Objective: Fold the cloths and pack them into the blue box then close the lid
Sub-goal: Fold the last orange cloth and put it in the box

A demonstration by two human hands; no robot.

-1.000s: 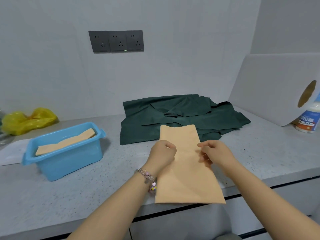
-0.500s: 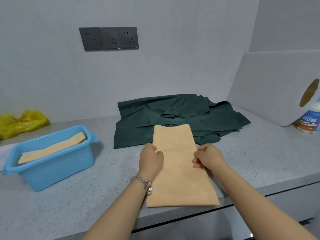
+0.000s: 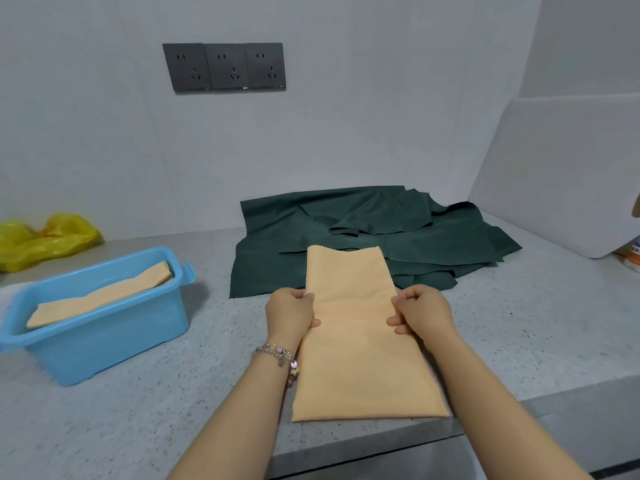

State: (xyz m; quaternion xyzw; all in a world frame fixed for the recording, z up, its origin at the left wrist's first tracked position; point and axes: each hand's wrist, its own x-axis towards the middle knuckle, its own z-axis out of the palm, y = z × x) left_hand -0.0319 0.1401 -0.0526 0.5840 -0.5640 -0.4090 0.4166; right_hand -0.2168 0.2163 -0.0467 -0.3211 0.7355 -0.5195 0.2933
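Note:
An orange cloth (image 3: pixel 360 362), folded into a long strip, lies on the grey counter with its far end on a pile of dark green cloths (image 3: pixel 398 230). My left hand (image 3: pixel 290 315) pinches the strip's left edge near its middle. My right hand (image 3: pixel 423 313) pinches the right edge opposite. The open blue box (image 3: pixel 104 334) stands to the left and holds one folded orange cloth (image 3: pixel 100 296). No lid is in view.
A yellow plastic bag (image 3: pixel 41 239) lies at the back left by the wall. A large white paper roll (image 3: pixel 561 174) leans at the right, with a bottle (image 3: pixel 632 259) behind it. The counter's front edge runs just below the cloth's near end.
Both hands slid from the top of the strip outward to its side edges and took hold there. The camera view shifted slightly.

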